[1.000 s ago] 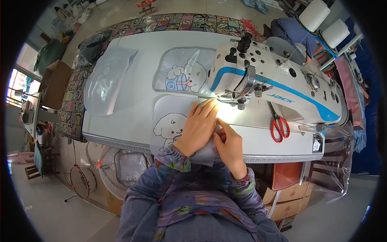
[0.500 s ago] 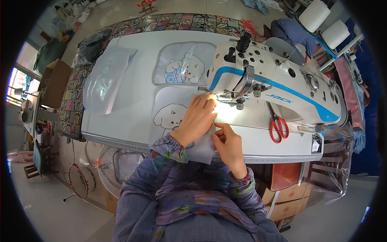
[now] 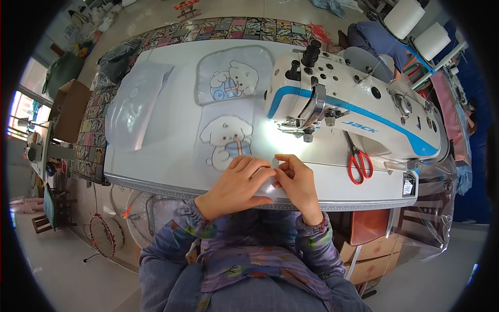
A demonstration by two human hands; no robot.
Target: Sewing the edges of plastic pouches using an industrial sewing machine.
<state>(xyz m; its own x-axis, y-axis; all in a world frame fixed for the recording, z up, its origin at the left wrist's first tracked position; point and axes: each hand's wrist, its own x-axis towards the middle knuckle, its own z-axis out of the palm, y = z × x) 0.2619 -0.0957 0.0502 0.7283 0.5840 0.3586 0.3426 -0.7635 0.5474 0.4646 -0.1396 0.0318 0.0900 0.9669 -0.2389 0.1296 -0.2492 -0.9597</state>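
Note:
A pale translucent sheet [image 3: 231,122] printed with a white puppy lies on the sewing table below the machine's lit needle area. At its near right edge my left hand [image 3: 236,183] bends its fingers over the sheet, thumb apart and lower. Meeting those fingertips, my right hand [image 3: 296,186] pinches the same edge between thumb and fingers. The exact grip is partly hidden by the fingers. Beyond this sheet lies a similar grey-bordered puppy panel [image 3: 234,78]. The white and blue sewing machine [image 3: 353,112] stands to the right, its needle apart from my hands.
Red-handled scissors [image 3: 358,165] lie right of my hands, beside the machine bed. A stack of clear plastic pieces [image 3: 136,104] rests on the table's left. Thread cones [image 3: 404,20] stand at the upper right, near another person [image 3: 377,41]. Cardboard boxes [image 3: 371,257] sit below the table.
Both hands have shifted; the left came back toward me from the needle area. The sheet slid out and now lies left of the needle, its puppy print fully uncovered.

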